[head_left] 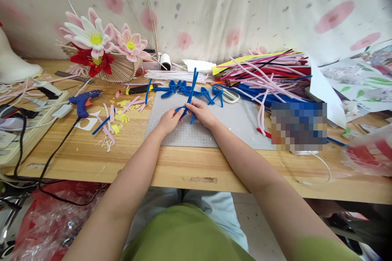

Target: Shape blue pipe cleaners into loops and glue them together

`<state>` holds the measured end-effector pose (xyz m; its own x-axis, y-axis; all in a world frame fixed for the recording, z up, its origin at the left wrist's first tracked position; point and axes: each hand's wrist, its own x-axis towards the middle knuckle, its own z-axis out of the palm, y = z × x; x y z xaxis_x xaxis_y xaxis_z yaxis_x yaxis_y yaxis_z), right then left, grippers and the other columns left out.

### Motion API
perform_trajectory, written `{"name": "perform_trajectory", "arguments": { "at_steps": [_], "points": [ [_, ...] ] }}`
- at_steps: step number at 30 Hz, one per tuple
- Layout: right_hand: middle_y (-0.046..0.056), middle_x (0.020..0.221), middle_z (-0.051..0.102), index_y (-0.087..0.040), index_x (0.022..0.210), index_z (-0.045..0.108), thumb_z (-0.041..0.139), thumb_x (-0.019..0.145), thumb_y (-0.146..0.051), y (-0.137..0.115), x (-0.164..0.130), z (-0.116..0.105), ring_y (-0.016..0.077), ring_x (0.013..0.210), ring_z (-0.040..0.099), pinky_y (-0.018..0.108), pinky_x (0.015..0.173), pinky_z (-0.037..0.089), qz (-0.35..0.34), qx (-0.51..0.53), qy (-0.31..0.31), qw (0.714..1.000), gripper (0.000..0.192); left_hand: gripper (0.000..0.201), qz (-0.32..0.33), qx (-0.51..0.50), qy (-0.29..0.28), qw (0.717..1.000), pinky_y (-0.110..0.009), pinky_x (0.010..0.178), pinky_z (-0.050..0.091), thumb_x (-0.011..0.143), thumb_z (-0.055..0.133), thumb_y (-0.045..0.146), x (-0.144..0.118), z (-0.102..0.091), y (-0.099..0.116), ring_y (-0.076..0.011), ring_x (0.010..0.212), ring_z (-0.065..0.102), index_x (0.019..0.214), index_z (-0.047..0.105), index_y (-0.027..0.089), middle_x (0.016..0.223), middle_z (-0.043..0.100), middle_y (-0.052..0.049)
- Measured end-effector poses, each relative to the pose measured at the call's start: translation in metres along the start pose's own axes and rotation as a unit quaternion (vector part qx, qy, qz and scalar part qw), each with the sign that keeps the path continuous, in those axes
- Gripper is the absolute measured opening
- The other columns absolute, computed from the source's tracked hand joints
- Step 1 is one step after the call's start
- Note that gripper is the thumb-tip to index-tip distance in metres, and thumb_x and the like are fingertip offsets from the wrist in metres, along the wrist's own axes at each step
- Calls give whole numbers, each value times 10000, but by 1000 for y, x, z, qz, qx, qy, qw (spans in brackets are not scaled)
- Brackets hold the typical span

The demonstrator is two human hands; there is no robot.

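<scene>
Looking down through the head camera, you have both hands together over the grey mat (232, 128) at the middle of the wooden table (171, 167). Your left hand (169, 119) and right hand (200, 113) are both pinched shut on one blue pipe cleaner (190, 96), whose long end stands up and away from you between your fingertips while a short tail hangs below them. Keep your pinch right at the bend, so the wire folds where you want it and the loop stays tight; let the long end swing free rather than dragging it across the mat.

Just beyond your hands lie finished blue twisted shapes (183, 88), and a heap of coloured pipe cleaners (266, 74) sits to the right. A blue glue gun (83, 101) rests well to the left, near cut scraps (118, 116) and a basket of flowers (101, 47).
</scene>
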<state>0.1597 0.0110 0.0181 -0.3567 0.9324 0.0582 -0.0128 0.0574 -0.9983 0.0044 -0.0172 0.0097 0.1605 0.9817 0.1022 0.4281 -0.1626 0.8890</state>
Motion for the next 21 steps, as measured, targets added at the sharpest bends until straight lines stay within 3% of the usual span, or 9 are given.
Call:
{"name": "perform_trajectory", "arguments": {
  "at_steps": [5,14,21],
  "points": [
    [-50,525,459,-176,644,495,598,704,-525,3,3,0,51,442,375,196,423,291,-3,-15,9,1000,368,412,-30,-5,15,999,-238,483,372,841,393,515,0,1,1,-99,450,473,917,612,173,640,631,-14],
    [-55,512,438,-199,679,452,525,762,-503,9,12,-1,65,439,383,206,435,317,-14,17,168,986,323,421,-42,-25,19,999,-232,456,368,838,378,519,-1,0,2,-111,480,517,819,609,168,674,643,-28],
    [-47,541,437,-215,714,448,508,774,-506,12,14,1,92,505,434,217,476,356,-21,-15,198,980,303,416,-36,-20,4,999,-242,486,378,819,410,500,0,-4,0,-127,529,519,798,652,162,621,604,-18]
  ]
}}
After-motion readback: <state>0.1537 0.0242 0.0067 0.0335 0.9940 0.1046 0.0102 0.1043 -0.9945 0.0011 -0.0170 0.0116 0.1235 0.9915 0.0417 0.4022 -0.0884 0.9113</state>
